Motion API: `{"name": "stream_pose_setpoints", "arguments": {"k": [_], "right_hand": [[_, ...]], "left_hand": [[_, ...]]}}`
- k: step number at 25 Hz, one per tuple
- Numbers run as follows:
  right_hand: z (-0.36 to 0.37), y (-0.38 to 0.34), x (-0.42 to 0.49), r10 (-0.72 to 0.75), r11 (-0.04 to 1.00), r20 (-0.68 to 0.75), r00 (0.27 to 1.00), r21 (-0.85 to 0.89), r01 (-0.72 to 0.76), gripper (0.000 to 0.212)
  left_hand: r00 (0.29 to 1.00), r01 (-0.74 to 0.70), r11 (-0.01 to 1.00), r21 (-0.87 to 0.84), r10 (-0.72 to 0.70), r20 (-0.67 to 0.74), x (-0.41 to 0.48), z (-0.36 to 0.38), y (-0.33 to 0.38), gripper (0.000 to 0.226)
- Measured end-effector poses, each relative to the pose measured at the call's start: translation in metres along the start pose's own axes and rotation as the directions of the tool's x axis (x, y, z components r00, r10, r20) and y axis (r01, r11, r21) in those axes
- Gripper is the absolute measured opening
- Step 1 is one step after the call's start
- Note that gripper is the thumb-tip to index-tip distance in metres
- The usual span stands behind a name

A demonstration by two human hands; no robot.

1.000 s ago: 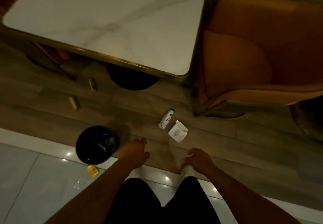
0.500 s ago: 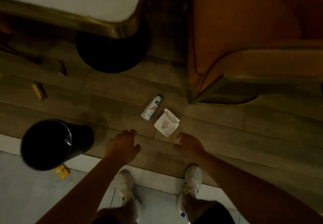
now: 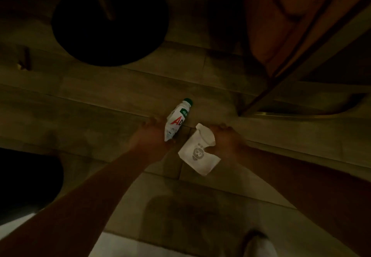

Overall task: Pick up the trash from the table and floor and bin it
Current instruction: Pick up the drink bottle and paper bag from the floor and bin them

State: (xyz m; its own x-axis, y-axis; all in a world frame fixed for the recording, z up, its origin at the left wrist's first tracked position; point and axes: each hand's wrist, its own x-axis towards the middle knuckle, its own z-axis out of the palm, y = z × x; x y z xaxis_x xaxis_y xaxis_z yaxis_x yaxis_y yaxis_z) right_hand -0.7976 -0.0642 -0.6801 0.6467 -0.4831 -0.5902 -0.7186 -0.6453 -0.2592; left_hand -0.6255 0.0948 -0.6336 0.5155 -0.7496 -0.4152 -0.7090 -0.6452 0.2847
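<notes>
Half a second ago both hands hovered short of the trash with fingers spread; now each has reached its piece, and the view has dropped closer to the floor. The left hand curls its grip around the lower end of the bottle, which lies on the floor and juts up and away past the fingers. The right hand pinches the upper edge of the paper bag; most of the bag spreads below and to the left of that grip. The bottle is white with a green cap and red lettering. The bag is white, creased, with a grey printed emblem.
</notes>
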Motion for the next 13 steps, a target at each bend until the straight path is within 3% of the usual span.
{"name": "stream_pose_setpoints", "arguments": {"k": [3, 5, 9, 13], "right_hand": [[0.017, 0.018, 0.04, -0.028, 0.997, -0.05, 0.998, -0.08, 0.024, 0.094], [0.03, 0.031, 0.058, -0.056, 0.994, -0.07, 0.996, -0.095, 0.05, 0.088], [0.047, 0.055, 0.081, -0.03, 0.998, -0.089, 0.996, 0.043, 0.034, 0.061], [0.056, 0.056, 0.083, 0.024, 0.991, -0.072, 0.997, 0.137, -0.014, 0.054]], "left_hand": [[0.999, -0.051, 0.998, 0.02, 0.051, -0.002, 0.051, 0.031, -0.001, 0.083], [0.999, -0.05, 0.998, 0.048, 0.049, 0.019, 0.077, 0.053, -0.003, 0.093], [0.998, -0.057, 0.998, 0.015, 0.058, -0.036, 0.102, 0.091, -0.018, 0.1], [1.0, -0.027, 0.996, -0.084, 0.028, 0.007, 0.097, 0.105, -0.032, 0.097]]}}
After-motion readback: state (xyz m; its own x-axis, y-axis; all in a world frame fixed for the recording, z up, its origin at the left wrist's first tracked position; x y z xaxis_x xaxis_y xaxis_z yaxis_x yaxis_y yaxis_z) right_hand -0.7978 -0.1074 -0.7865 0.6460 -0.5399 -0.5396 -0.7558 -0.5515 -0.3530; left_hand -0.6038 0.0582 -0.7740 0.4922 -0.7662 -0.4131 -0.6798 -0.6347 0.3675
